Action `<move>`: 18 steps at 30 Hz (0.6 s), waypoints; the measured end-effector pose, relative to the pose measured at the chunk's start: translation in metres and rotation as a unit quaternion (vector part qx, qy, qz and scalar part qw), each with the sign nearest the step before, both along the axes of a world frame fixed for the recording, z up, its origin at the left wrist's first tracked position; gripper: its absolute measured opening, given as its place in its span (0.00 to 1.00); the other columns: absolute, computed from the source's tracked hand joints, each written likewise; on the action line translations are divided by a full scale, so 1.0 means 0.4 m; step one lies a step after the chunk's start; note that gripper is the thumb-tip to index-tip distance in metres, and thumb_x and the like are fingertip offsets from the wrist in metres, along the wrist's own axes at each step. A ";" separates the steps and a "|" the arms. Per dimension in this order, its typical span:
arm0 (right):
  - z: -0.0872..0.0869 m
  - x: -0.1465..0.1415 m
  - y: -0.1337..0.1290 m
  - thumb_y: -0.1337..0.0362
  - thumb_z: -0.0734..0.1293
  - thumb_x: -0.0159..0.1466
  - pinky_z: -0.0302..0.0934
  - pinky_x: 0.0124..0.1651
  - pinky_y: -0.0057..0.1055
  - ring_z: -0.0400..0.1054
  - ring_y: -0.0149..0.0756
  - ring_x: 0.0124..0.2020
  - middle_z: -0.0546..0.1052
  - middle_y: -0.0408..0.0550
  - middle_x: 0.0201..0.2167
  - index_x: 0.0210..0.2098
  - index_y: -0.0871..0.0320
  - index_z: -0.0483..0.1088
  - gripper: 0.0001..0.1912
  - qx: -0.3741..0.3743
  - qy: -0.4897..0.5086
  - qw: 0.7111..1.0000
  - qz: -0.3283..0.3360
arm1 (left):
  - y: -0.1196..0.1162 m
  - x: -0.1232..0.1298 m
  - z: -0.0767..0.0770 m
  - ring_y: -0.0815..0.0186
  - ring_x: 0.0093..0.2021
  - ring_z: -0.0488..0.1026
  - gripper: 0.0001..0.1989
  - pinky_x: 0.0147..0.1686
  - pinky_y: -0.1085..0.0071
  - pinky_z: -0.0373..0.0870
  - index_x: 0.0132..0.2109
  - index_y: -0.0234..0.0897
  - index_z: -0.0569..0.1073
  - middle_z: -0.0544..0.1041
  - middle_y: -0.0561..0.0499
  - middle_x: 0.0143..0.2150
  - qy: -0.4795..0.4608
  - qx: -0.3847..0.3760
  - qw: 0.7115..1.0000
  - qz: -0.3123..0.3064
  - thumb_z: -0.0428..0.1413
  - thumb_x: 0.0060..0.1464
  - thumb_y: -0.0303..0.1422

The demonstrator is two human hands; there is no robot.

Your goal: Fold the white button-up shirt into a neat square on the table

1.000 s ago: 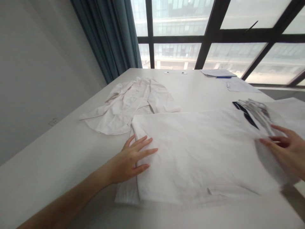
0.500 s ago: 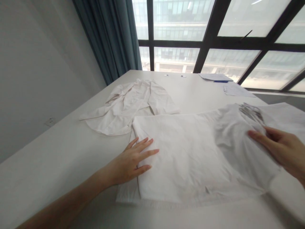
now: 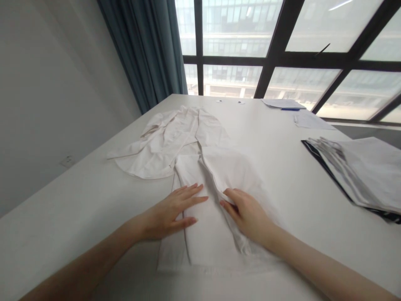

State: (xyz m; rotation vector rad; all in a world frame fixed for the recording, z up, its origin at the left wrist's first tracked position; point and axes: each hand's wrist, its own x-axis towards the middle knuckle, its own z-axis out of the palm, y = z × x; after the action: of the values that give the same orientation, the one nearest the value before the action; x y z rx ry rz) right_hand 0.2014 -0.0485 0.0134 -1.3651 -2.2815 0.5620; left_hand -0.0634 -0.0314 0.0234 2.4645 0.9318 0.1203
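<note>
A white garment (image 3: 209, 234), partly folded, lies on the white table in front of me; its exact kind is not plain. My left hand (image 3: 180, 209) rests flat on its left part with the fingers spread. My right hand (image 3: 246, 211) pinches a turned-over edge of the same cloth between thumb and fingers, close to the left fingertips. The folded-over layer (image 3: 234, 167) spreads to the right beneath and behind my right hand. Just beyond it lies a second white garment, a shirt by its look (image 3: 175, 138), loose and crumpled.
A stack of folded white cloth (image 3: 369, 171) with a dark piece at the bottom lies at the right. Papers (image 3: 283, 103) and a blue pen (image 3: 290, 109) are at the table's far right. A blue curtain (image 3: 147, 54) and windows stand behind; a wall runs along the left.
My right hand has moved left with the cloth's right end, folding it over toward my left hand. The stack at the right has come into fuller view. My left hand has stayed in place.
</note>
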 end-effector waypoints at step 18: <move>0.117 0.197 0.013 0.60 0.60 0.71 0.63 0.46 0.31 0.69 0.35 0.43 0.71 0.51 0.48 0.41 0.55 0.68 0.08 0.030 0.088 0.995 0.045 | 0.022 -0.008 -0.081 0.51 0.70 0.56 0.45 0.66 0.52 0.54 0.73 0.35 0.36 0.54 0.35 0.72 0.020 0.191 0.973 0.127 0.48 0.63 0.54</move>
State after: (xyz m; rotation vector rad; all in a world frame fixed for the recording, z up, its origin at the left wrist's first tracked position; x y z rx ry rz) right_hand 0.2803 -0.0434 0.0603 -1.1418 -2.2064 0.6122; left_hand -0.0666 -0.0225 -0.0091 2.6842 1.3466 0.3705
